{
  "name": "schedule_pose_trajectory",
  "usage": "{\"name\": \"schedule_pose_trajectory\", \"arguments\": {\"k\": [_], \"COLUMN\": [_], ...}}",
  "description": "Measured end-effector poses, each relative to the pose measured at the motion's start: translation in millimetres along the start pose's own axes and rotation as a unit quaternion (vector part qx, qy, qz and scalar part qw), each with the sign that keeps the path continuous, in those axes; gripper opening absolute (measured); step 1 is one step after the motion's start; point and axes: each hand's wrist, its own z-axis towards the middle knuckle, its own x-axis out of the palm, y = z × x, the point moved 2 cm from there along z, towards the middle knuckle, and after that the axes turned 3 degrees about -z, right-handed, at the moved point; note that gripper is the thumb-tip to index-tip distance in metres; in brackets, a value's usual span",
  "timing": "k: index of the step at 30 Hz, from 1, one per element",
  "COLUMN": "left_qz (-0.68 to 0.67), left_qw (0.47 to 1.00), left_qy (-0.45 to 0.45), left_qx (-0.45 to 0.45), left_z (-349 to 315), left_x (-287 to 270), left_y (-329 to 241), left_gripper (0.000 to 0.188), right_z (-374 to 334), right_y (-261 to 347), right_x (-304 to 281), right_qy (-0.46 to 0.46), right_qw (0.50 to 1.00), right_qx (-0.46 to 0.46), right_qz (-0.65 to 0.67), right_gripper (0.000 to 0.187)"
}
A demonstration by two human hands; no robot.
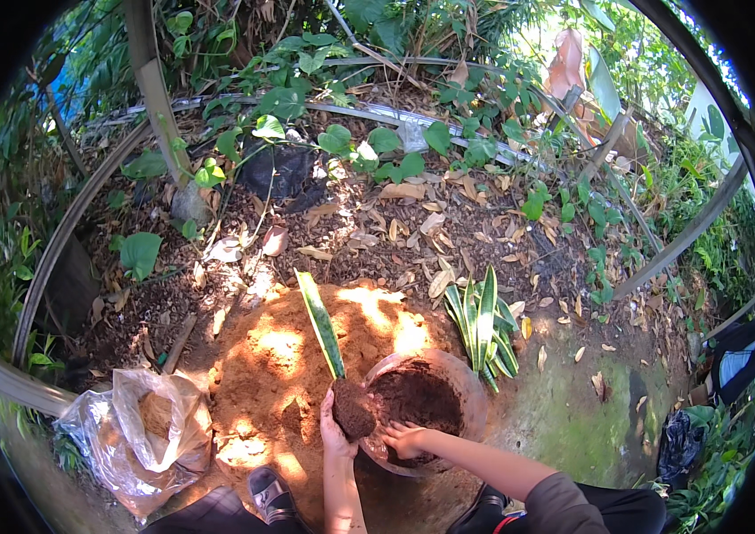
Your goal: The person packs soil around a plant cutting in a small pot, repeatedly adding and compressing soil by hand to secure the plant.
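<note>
My left hand (336, 436) is wrapped round the base of a snake plant cutting (320, 322). One long, yellow-edged green leaf rises upright from a dark brown lump of soil (355, 411); whether a small pot or bag encloses that lump I cannot tell. Just right of it stands a wide, round, translucent tub (471, 378), part filled with dark soil (422, 396). Inside the tub's near left side my right hand (404, 440) rests against the soil, fingers stretched out toward the lump. Several more snake plant leaves (484, 329) lie in a bunch beyond the tub's right side.
A broad mound of orange-brown soil (257, 365) spreads under and behind my left hand. Left of it sits an open clear plastic bag (142, 436) holding brown material. Dry leaves, vines and curved poles (66, 231) ring the ground. A black plastic bag (680, 445) lies far right.
</note>
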Motion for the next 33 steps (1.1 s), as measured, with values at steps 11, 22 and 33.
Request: {"name": "schedule_pose_trajectory", "arguments": {"k": [11, 22, 33], "left_qz": [0.012, 0.015, 0.010], "left_qw": [1.000, 0.999, 1.000], "left_qy": [0.010, 0.026, 0.012], "left_qx": [0.010, 0.011, -0.007], "left_z": [0, 6, 6], "left_x": [-1, -10, -11], "left_y": [1, 4, 5], "left_gripper": [0.041, 0.045, 0.046], "right_z": [51, 79, 69], "right_y": [-62, -47, -53], "right_x": [-52, -48, -29], "right_qy": [-0.519, -0.346, -0.172], "right_qw": [0.767, 0.640, 0.792], "right_qx": [0.198, -0.073, -0.007], "right_qz": [0.322, 0.683, 0.586], "right_gripper": [0.026, 0.013, 0.031]}}
